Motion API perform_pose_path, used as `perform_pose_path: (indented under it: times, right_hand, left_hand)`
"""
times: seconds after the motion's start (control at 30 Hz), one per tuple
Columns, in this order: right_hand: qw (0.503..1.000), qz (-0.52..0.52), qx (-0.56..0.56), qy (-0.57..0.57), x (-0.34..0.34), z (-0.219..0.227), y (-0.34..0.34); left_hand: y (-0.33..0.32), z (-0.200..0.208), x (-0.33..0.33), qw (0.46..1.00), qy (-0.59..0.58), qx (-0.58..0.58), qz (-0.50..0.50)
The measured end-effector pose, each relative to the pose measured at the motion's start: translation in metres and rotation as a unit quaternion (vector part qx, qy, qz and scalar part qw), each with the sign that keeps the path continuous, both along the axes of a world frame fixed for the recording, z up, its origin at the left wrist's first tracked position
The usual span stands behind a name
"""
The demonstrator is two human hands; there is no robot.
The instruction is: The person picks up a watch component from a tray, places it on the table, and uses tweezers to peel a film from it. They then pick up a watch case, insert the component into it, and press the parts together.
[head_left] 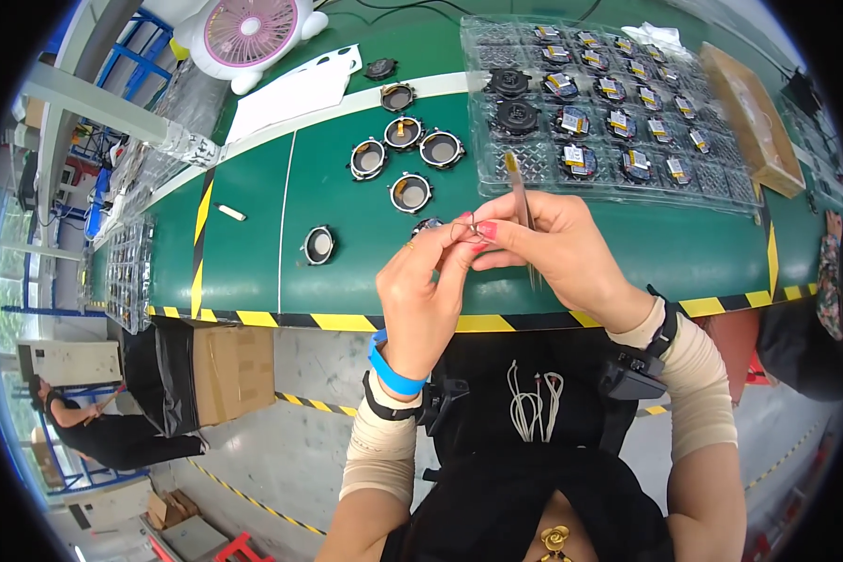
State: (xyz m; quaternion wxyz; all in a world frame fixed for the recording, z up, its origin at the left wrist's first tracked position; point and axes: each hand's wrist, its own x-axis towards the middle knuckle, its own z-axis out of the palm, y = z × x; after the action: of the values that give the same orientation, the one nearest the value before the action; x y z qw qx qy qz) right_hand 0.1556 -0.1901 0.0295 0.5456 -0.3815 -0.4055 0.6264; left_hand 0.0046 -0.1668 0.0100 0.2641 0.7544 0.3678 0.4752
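My left hand (416,292) and my right hand (571,251) meet above the front of the green table, fingertips nearly touching. Both pinch at a small, thin, dark loop-like part (471,223); its exact kind is too small to tell. Tweezers (521,199) are tucked in my right hand, their yellowish end up and the points down. Just behind my fingers, a small dark round piece (427,226) lies partly hidden. Round watch cases (410,193) with open metal rims lie in a loose group beyond my left hand. One more watch case (318,244) sits apart to the left.
A clear plastic tray (496,178) with several round watch modules spans the back right, beside a cardboard box (754,122). A pink-and-white fan (250,28) and a white sheet (295,94) are at the back left. Striped tape (342,322) marks the front edge (253,317).
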Motion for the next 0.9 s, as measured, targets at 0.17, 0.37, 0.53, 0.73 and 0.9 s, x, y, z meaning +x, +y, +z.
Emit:
perform_pose_path:
  times: [0.17, 0.37, 0.53, 0.73, 0.9]
  right_hand:
    - [0.999, 0.001, -0.021, -0.025, 0.001, 0.009, -0.008]
    - [0.996, -0.061, -0.053, -0.049, 0.016, 0.006, -0.011]
    - [0.989, -0.047, -0.088, -0.111, 0.038, 0.001, -0.011]
    - [0.994, -0.018, -0.088, 0.066, 0.025, 0.007, -0.015]
    - [0.998, -0.015, -0.055, 0.042, 0.012, 0.002, -0.020]
  left_hand:
    - [0.002, 0.002, 0.000, 0.986, 0.078, 0.139, 0.042]
    - [0.005, 0.009, -0.019, 0.976, 0.131, 0.154, 0.084]
    - [0.005, 0.023, -0.022, 0.983, -0.115, -0.144, 0.010]
    - [-0.004, 0.020, 0.003, 0.914, -0.189, -0.342, -0.111]
    - [-0.005, 0.006, 0.011, 0.987, -0.072, -0.117, -0.082]
